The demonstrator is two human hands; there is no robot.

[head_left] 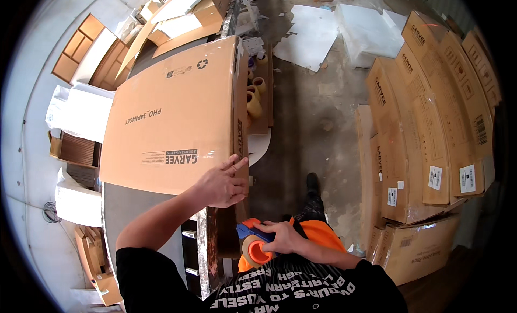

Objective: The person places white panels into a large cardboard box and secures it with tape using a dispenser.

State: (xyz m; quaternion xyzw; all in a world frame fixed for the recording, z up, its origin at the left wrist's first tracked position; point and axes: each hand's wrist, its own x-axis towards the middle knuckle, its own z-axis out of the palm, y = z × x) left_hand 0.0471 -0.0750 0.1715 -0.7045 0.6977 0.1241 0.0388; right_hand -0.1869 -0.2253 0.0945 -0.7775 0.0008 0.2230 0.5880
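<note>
A large closed brown cardboard carton [167, 92] lies flat on the grey-topped workbench [141, 208], its printed top face up. My left hand [222, 182] rests on the carton's near right corner, fingers spread over the edge and holding nothing. Low in front of my body, my right hand [283, 237] grips a blue and orange tape dispenser [250, 238] fitted with a roll of tape. The dispenser is apart from the carton.
Tall brown cartons [414, 113] stand in rows on the right, above another carton [417, 248]. Rolls of tape [254, 104] sit on a shelf along the bench's right side. White sheets [309, 35] lie on the floor ahead. Wooden cabinet pieces [81, 49] stand at left.
</note>
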